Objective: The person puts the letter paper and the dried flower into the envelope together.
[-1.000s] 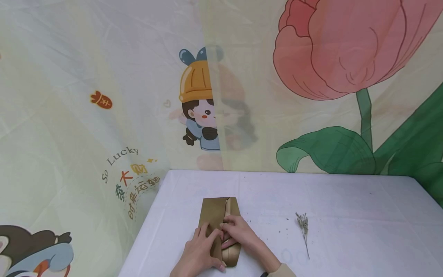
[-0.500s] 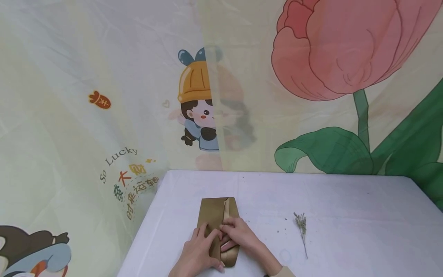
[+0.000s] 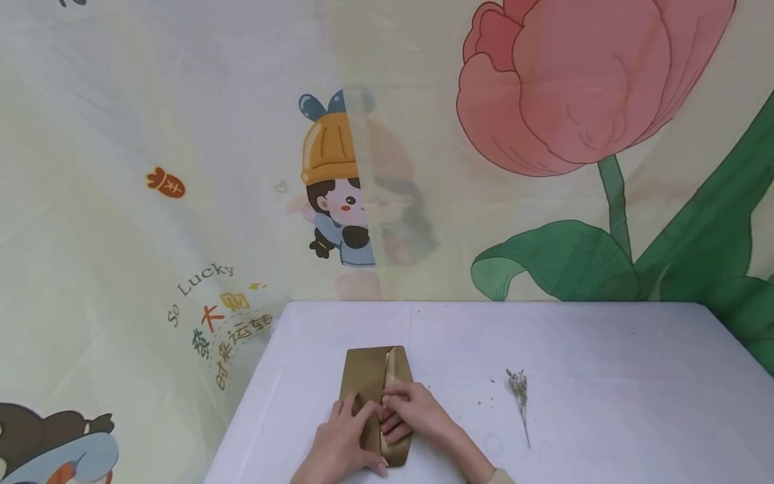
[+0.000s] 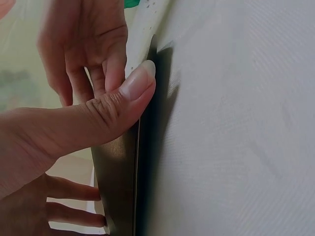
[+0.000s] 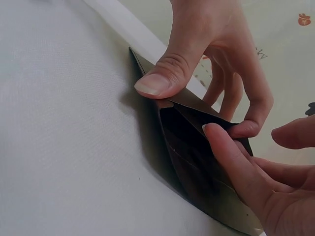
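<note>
On woven cloth (image 3: 605, 403) | gaping oblong gold envelope (image 3: 365, 370) | left hand (image 3: 343, 435), right hand (image 3: 420, 412) grip it

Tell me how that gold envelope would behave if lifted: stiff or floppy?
The envelope is probably light, since its edges look thin. It likely bends fairly easily, as it bows open in a curve. Its faint sheen suggests it might slide a little.
</note>
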A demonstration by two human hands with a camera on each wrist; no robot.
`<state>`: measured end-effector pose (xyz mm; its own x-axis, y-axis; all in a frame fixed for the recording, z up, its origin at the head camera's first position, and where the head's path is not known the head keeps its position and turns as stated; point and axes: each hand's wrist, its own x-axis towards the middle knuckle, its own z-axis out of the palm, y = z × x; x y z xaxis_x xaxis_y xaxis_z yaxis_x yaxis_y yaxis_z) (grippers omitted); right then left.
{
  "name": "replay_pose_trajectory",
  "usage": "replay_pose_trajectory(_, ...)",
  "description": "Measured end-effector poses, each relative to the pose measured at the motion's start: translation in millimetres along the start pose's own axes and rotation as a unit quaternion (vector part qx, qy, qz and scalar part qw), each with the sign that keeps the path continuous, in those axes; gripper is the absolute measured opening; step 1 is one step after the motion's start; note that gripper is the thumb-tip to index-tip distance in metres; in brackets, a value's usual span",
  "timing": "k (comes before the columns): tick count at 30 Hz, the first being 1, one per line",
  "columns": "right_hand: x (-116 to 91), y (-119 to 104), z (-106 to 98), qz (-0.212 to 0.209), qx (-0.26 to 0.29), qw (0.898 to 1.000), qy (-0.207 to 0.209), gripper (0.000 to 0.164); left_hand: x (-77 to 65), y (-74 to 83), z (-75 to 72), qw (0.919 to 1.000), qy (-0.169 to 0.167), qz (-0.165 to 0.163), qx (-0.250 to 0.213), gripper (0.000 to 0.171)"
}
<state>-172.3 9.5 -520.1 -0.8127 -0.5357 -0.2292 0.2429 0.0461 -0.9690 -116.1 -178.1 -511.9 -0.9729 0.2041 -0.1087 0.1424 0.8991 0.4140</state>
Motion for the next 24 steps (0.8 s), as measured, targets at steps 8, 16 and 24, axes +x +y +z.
replay_pose_trajectory(8, -11.3, -5.0, -9.6, -0.010, -0.003, 1.000, 0.004, 0.038, 1.1, 1.6, -0.3, 1.0000, 0.000, -0.006, -0.002, 0.076)
replay_pose_trajectory(16, -23.6, -10.4, -20.6, -0.034, -0.043, 0.998, 0.027, 0.035, 1.5, 3.5, -0.7, 1.0000, 0.007, -0.002, -0.002, 0.075)
replay_pose_trajectory(24, -37.8, -11.6, -35.5, -0.051, -0.077, 0.995, 0.040, 0.033, 1.3, 4.7, 1.4, 1.0000, 0.001, 0.002, 0.001, 0.072)
